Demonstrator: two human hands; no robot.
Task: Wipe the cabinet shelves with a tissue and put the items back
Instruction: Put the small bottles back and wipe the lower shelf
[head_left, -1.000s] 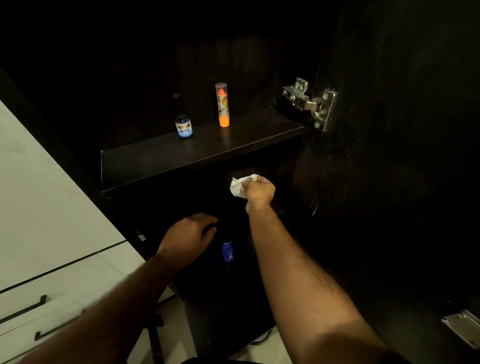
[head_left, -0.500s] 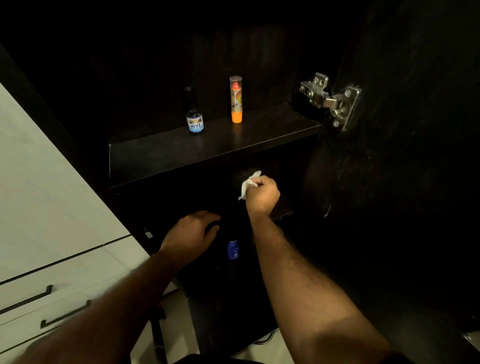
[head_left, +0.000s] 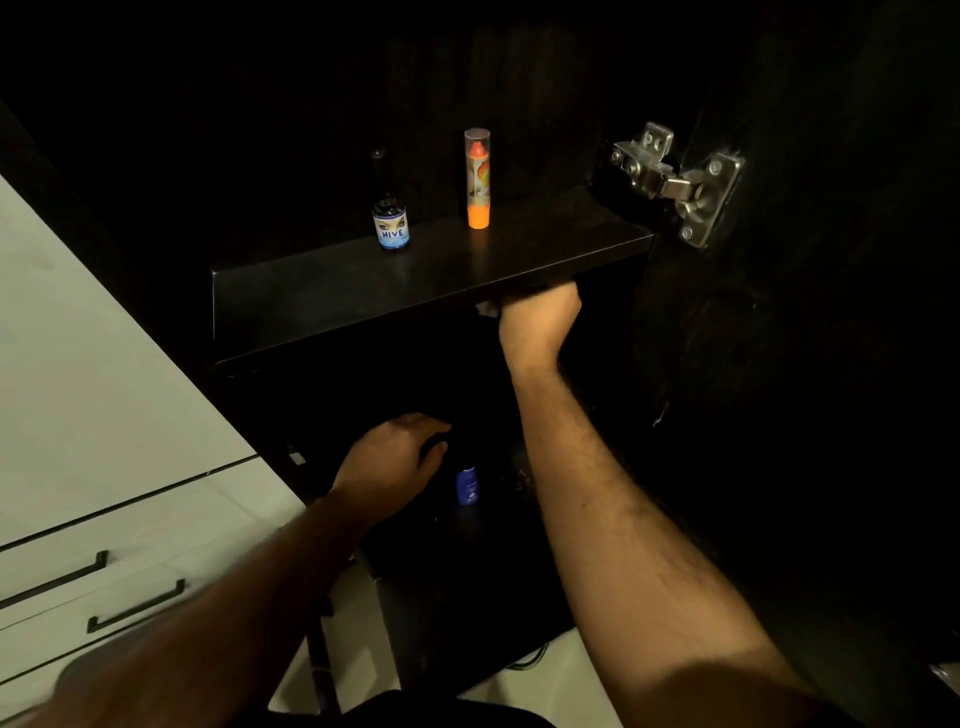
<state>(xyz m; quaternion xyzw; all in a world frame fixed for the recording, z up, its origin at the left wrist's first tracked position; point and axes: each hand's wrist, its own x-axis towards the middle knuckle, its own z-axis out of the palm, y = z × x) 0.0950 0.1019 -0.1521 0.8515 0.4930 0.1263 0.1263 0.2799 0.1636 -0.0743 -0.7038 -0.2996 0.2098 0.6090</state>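
Note:
A dark cabinet stands open in dim light. Its upper shelf (head_left: 337, 291) carries a small dark bottle with a blue label (head_left: 389, 228) and an orange tube with a clear cap (head_left: 478, 179). My right hand (head_left: 537, 325) is just under that shelf's front edge and grips a white tissue (head_left: 487, 309), most of it hidden by the shelf and my fingers. My left hand (head_left: 392, 462) reaches lower into the cabinet, fingers curved over something dark that I cannot make out. A small blue bottle (head_left: 466, 484) stands just right of it.
The dark cabinet door (head_left: 805, 364) hangs open on the right, on a metal hinge (head_left: 675, 179). White drawers with black handles (head_left: 93, 571) flank the cabinet on the left. Pale floor (head_left: 561, 670) shows below the cabinet.
My right hand has risen with the tissue from mid-cabinet to just under the upper shelf's front edge. My left hand has stayed beside the blue bottle.

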